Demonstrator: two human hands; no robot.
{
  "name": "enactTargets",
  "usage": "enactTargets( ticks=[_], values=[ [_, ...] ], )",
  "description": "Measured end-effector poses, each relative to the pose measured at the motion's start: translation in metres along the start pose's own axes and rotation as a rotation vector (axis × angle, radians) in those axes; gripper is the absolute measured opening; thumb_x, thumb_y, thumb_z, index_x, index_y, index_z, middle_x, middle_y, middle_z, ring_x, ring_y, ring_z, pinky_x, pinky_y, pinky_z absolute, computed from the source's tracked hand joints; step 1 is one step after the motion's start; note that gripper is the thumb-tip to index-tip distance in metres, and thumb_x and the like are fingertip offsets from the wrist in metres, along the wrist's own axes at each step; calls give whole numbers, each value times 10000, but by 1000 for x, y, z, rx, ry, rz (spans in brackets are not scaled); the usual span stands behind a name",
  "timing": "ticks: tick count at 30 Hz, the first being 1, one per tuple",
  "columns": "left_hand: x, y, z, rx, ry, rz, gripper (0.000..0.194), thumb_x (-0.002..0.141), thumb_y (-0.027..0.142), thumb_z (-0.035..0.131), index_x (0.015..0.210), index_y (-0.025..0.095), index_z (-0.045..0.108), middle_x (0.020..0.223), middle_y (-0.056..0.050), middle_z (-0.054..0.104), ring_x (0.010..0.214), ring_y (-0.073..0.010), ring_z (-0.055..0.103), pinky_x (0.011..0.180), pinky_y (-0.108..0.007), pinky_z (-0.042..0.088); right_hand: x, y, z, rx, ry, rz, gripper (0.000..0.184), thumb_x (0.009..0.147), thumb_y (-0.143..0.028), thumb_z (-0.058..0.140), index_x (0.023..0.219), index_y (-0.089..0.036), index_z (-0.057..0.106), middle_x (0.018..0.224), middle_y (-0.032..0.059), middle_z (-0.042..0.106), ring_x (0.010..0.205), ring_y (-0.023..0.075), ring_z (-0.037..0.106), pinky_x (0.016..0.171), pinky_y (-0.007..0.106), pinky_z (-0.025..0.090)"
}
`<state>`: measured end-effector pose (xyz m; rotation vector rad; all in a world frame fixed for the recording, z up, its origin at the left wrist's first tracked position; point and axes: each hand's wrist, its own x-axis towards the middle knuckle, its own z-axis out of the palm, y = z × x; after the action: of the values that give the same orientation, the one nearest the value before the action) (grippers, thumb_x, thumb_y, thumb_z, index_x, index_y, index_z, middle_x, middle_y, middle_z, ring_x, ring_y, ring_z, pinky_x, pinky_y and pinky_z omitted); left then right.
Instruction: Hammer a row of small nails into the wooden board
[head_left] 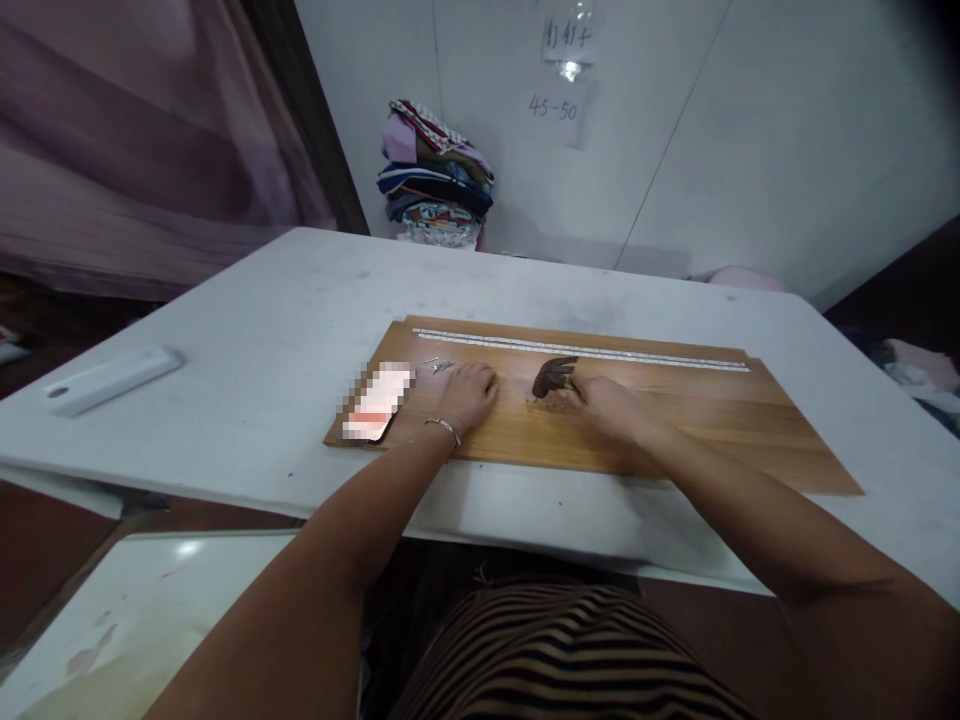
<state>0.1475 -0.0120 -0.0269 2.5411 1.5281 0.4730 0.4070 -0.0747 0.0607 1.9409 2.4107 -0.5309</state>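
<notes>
My right hand (596,403) is closed round the short visible part of a claw hammer's handle. The dark hammer head (553,377) is low over the wooden board (712,420), its face close to a short row of small nails (551,405) in the wood. Whether the face touches a nail, I cannot tell. My left hand (470,393) rests on the board left of the hammer, fingers curled in; anything inside them is hidden. Just beyond it lies a small bunch of loose nails (441,366).
A phone (380,402), partly blurred, lies at the board's left end. Two white measuring strips (585,350) run along the far side. On the white table (247,390) is a white handle-shaped object (112,380). Folded cloths (436,180) are stacked by the wall.
</notes>
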Motion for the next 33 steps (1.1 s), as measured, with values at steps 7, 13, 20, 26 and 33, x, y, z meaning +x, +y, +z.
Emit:
enactTargets(
  ticks=[7,13,20,26,33],
  values=[
    [1,-1,1,-9,-2,-3,161,988,230,549,923,213,694,1097,-108,753,1079,-265,658,1025,-408,472,-4,-10,-3,-9,-42,74,445,1106,-452,413,1257,-166,719,1232,200,793,1073,354,750,855,378,507],
    [0,2,-3,12,-5,-16,158,994,233,548,927,207,688,1100,-107,753,1083,-260,660,1024,-396,469,-2,-7,-1,-4,-32,72,451,1104,-475,434,1264,-165,718,1211,205,797,1051,352,750,841,372,501],
    [0,2,-2,6,-2,-16,165,1002,227,544,898,212,672,1096,-102,752,1084,-254,659,1011,-388,464,-2,-6,-3,1,-12,53,418,1110,-426,432,1277,-172,719,1193,185,799,1048,326,746,857,360,496],
    [0,4,-6,2,-17,-20,158,994,222,549,900,208,675,1088,-104,753,1070,-256,660,1006,-393,467,-3,-9,-3,-35,-38,88,431,1101,-467,432,1224,-182,731,1195,188,803,1029,333,748,823,365,502],
    [0,2,-2,7,-5,-16,167,993,229,537,908,216,680,1088,-102,753,1080,-262,658,1013,-403,469,0,-4,-2,-15,-9,50,424,1107,-436,417,1259,-180,720,1186,183,799,1058,349,743,854,379,504]
  ],
)
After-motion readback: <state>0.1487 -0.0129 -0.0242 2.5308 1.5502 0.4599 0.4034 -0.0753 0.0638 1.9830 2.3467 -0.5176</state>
